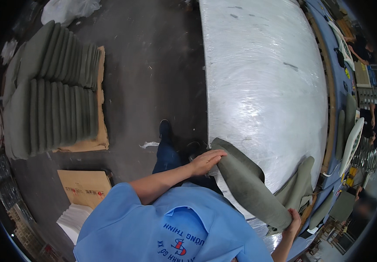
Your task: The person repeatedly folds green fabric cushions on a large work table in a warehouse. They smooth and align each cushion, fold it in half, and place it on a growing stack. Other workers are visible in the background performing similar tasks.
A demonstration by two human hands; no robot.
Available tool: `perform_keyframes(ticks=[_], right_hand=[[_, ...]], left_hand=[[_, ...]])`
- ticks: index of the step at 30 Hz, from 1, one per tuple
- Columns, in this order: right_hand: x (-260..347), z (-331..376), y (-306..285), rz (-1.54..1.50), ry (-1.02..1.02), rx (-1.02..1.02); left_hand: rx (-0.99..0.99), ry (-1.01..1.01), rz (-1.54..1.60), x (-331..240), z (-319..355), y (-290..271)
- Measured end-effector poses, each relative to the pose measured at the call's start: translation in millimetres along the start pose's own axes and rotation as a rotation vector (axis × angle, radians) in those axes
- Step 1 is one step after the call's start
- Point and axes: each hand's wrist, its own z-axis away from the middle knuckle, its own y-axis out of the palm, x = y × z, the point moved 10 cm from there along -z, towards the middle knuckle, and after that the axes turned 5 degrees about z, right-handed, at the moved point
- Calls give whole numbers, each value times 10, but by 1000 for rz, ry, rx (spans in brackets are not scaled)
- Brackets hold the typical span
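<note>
A long grey-green upholstered cushion (251, 183) is between my two hands, tilted over the near edge of the plastic-wrapped table. My left hand (209, 161) grips its far left end, fingers laid together over the edge. At the opposite end, low on the right, my right hand (293, 221) holds the cushion with the fingers curled round its side. Another grey-green piece (300, 181), folded or crumpled, lies on the table just beyond my right hand. The cushion partly covers it.
A white film-wrapped table (262, 78) runs away ahead. To the left, tall stacks of grey-green cushions (62, 109) stand on cardboard. A cardboard box (85, 185) and white sheets (75, 220) are nearer. Along the right, people work at a blue-covered bench (333, 83).
</note>
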Motion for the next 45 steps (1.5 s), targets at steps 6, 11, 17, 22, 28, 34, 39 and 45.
perform_keyframes(ticks=[6, 11, 17, 22, 28, 34, 39, 45], right_hand=[[364, -55, 366, 230, 28, 270], [370, -174, 1347, 1036, -48, 589], [909, -193, 4063, 958, -982, 740], [760, -784, 4994, 1062, -781, 676], [449, -861, 4880, 823, -760, 515], [526, 228, 4992, 702, -1101, 676], [431, 441, 4928, 727, -1165, 732], [282, 721, 5153, 805, -1220, 826]], left_hand=[[-61, 33, 93, 89, 132, 107], [43, 122, 166, -65, 363, 369], [143, 168, 138, -515, 361, 616], [153, 258, 48, -650, 373, 621], [136, 269, 24, -526, 364, 492], [-316, -78, -138, 684, 236, -278], [-1, -418, -13, 1118, 251, 104], [-173, -413, -82, 1705, 477, 9]])
